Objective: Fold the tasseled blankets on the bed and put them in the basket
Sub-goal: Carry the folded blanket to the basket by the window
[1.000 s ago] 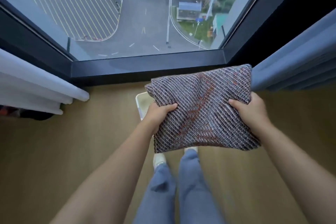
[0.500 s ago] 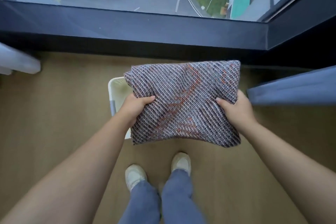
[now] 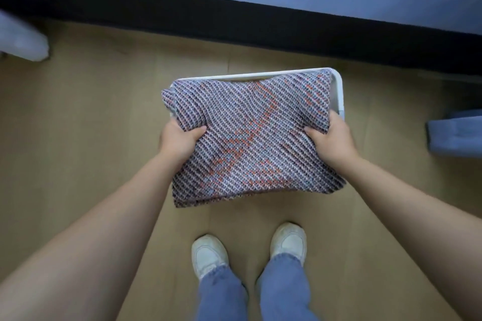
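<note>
Blanket (image 3: pixel 250 138) between left fingers (image 3: pixel 197 130) and right fingers (image 3: pixel 312 132), over basket (image 3: pixel 339 91)

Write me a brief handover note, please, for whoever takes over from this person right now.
Left hand: grips the left edge of the folded grey-and-orange woven blanket.
Right hand: grips its right edge.
Blanket: held flat above the white rectangular plastic basket on the wooden floor, covering most of its opening; whether it touches inside cannot be told.
Done: this blanket is folded and is at the basket.
Left: lower it in, release. No bed or other blankets in view.
</note>
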### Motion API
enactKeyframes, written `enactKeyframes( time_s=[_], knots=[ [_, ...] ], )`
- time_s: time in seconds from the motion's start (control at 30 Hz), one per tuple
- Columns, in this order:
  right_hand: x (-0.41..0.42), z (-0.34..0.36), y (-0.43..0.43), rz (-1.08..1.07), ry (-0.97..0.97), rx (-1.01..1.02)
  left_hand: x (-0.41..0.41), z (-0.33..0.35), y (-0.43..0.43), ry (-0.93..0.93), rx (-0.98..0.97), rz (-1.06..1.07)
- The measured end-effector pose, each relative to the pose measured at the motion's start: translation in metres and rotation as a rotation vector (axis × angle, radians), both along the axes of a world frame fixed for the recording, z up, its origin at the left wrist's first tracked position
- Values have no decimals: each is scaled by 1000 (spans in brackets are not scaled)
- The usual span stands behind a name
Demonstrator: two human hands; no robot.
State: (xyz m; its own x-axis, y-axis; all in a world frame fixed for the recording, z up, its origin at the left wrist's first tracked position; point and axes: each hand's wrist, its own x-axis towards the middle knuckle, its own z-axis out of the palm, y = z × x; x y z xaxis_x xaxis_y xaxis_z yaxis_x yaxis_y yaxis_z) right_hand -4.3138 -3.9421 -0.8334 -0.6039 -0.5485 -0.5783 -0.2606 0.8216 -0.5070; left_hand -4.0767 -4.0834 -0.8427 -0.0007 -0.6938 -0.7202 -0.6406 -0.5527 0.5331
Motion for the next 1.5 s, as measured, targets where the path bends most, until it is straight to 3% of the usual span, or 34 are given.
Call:
enactKeyframes(
  time_s=[0.1,0.23,0.37,0.63,0.7,0.77,0.83,0.9,1.0,1.13,1.27,1.5],
  knots=[
    [9,-19,-3,52,158,37,-7,-17,6,-134,-158,-166],
    [9,-35,0,64,325,30,-22,-35,15,-146,-307,-190],
    [6,-58,3,45,334,14,-23,-63,24,-218,-372,-121],
    [13,-108,9,101,275,65,-18,-116,27,-344,-301,-272],
    [19,-96,10,195,353,-12,-14,-100,32,-338,-345,-409],
    [22,-82,12,471,435,-72,-4,-79,40,-376,-523,-720],
    [18,-76,8,780,439,12,6,-64,47,-400,-599,-1055],
    [12,-83,1,994,417,164,14,-65,50,-433,-473,-1287],
    [1,-105,-4,1136,421,369,11,-87,45,-660,-274,-1388],
    [-4,-137,-3,1157,437,494,-7,-124,39,-864,-190,-1416],
    [-6,-154,-9,1120,386,485,-14,-142,34,-855,-153,-1404],
    [18,-116,-33,1078,335,660,-48,-87,21,-945,19,-1547]
  ],
)
